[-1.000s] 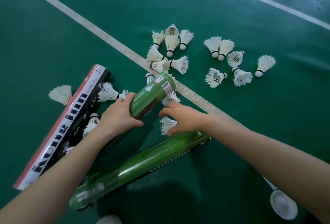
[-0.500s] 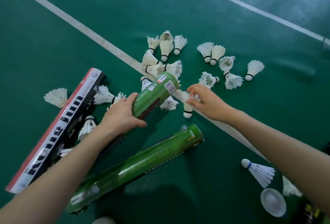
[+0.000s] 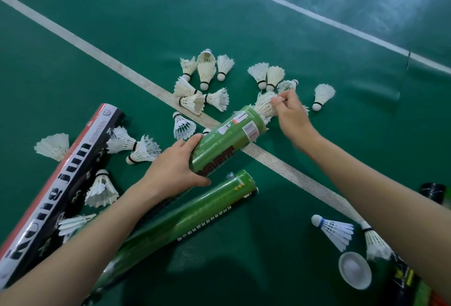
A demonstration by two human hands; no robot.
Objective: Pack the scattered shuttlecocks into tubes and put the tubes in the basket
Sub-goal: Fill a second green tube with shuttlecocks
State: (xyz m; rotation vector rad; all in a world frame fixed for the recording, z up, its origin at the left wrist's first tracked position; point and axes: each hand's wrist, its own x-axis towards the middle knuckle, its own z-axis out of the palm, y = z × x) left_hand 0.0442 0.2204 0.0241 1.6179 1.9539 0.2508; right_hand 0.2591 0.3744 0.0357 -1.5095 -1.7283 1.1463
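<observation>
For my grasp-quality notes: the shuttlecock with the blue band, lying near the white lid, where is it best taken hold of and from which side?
Probably at the rounded cork of the blue-banded shuttlecock, pinched from above at its upper-left end. It lies on its side with the cork exposed there, while the flared feathers spread lower right and look crushable.

view: head, worn on the person | faced forward and steeply down at the court floor (image 3: 244,24) | sat near: left hand (image 3: 174,171) and right hand (image 3: 292,120) mid-frame, forearms filled the lower corners
</observation>
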